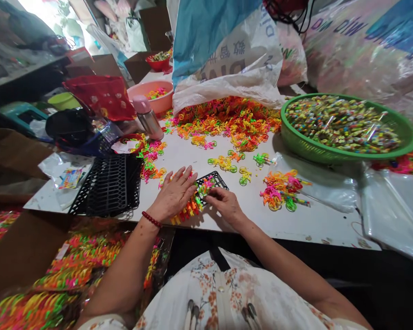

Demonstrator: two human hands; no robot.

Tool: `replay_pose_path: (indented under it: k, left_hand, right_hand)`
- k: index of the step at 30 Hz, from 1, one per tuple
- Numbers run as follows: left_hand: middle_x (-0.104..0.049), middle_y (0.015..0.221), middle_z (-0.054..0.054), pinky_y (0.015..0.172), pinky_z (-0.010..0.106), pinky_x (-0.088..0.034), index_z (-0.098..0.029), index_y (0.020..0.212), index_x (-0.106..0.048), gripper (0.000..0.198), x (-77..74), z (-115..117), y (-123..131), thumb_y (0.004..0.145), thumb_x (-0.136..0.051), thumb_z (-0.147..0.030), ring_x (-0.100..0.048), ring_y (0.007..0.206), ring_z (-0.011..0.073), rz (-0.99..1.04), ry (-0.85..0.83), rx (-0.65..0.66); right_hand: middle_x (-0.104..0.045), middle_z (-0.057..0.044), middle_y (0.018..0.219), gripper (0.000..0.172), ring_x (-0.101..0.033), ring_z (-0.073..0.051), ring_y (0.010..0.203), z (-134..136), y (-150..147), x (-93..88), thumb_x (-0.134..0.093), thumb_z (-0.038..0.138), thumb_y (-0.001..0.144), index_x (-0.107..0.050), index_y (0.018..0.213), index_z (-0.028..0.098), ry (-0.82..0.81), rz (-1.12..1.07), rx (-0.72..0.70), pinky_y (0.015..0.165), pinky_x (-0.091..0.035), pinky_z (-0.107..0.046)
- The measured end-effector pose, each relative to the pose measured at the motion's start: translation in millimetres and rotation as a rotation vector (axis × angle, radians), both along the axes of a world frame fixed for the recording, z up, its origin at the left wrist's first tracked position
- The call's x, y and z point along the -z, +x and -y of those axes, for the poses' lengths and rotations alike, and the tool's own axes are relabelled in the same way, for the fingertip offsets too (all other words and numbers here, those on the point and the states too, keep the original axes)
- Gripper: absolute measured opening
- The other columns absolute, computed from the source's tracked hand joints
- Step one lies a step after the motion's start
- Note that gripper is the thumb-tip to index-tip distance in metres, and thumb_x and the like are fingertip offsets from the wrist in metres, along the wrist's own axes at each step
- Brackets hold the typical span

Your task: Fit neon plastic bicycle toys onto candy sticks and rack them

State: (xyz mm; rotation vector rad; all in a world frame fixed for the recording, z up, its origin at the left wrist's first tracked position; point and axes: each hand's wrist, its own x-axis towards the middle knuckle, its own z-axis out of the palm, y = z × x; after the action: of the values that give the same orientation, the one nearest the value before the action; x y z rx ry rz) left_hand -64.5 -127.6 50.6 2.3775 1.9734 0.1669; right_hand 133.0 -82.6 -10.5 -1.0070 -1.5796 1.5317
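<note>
A black plastic rack (221, 180) lies on the white table before me, with a row of small bright plastic toy bicycles (189, 212) standing in it. My left hand (175, 193) rests flat over the row, fingers stretched out and slightly apart, hiding part of it. My right hand (226, 207) is at the rack's right side, thumb and fingers closed at a pink and green toy bicycle (205, 185); the fingertips are partly hidden. Loose toy bicycles (223, 162) lie just beyond the rack. To the right is a small heap of toy bicycles (278, 190) with candy-filled tubes.
A large sack (223, 50) spills toy bicycles at the back. A green basket (296, 144) of candy tubes stands right, near clear plastic bags (316, 178). Stacked black racks (106, 183) and a flask (149, 120) are left. Below is a box of packed toys (79, 256).
</note>
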Motion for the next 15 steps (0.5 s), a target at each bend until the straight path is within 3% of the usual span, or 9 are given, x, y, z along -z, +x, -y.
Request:
replay_pose_path:
  k: [4,7,12,15]
  left_hand:
    - [-0.029,0.158,0.005,0.116,0.053,-0.018,-0.026,0.146,-0.039,0.051,-0.5,0.0,-0.2,0.101,-0.02,-0.04,-0.023,0.147,0.0249,0.011,0.001,0.0]
    - [-0.029,0.158,0.006,0.116,0.053,-0.018,-0.026,0.146,-0.039,0.051,0.8,-0.5,-0.4,0.1,-0.021,-0.039,-0.024,0.146,0.0252,0.017,0.004,-0.004]
    - [-0.029,0.158,0.006,0.116,0.053,-0.018,-0.026,0.146,-0.039,0.051,1.4,-0.6,-0.1,0.1,-0.022,-0.039,-0.025,0.146,0.0254,0.022,0.009,-0.005]
    - [-0.027,0.159,0.004,0.116,0.053,-0.019,-0.026,0.146,-0.038,0.051,0.8,-0.6,0.1,0.1,-0.021,-0.041,-0.023,0.147,0.0249,0.02,-0.001,-0.008]
  right_hand:
    - [-0.057,0.004,0.065,0.033,-0.043,-0.007,0.051,1.9,3.8,-5.0,-0.081,0.039,0.061,-0.063,0.077,0.017,-0.384,-0.194,0.08,0.049,-0.034,-0.022]
    - [-0.061,0.002,0.071,0.038,-0.047,-0.007,0.053,5.0,4.3,-7.3,-0.084,0.038,0.056,-0.063,0.079,0.016,-0.534,-0.281,0.087,0.049,-0.036,-0.021]
    - [-0.055,0.006,0.062,0.039,-0.041,-0.006,0.05,4.6,3.5,-5.3,-0.084,0.036,0.057,-0.062,0.083,0.017,-0.376,-0.257,0.094,0.046,-0.033,-0.02]
    - [-0.055,0.006,0.063,0.035,-0.046,-0.007,0.053,0.6,2.1,-1.7,-0.082,0.036,0.061,-0.059,0.079,0.018,-0.318,-0.244,0.096,0.051,-0.039,-0.021]
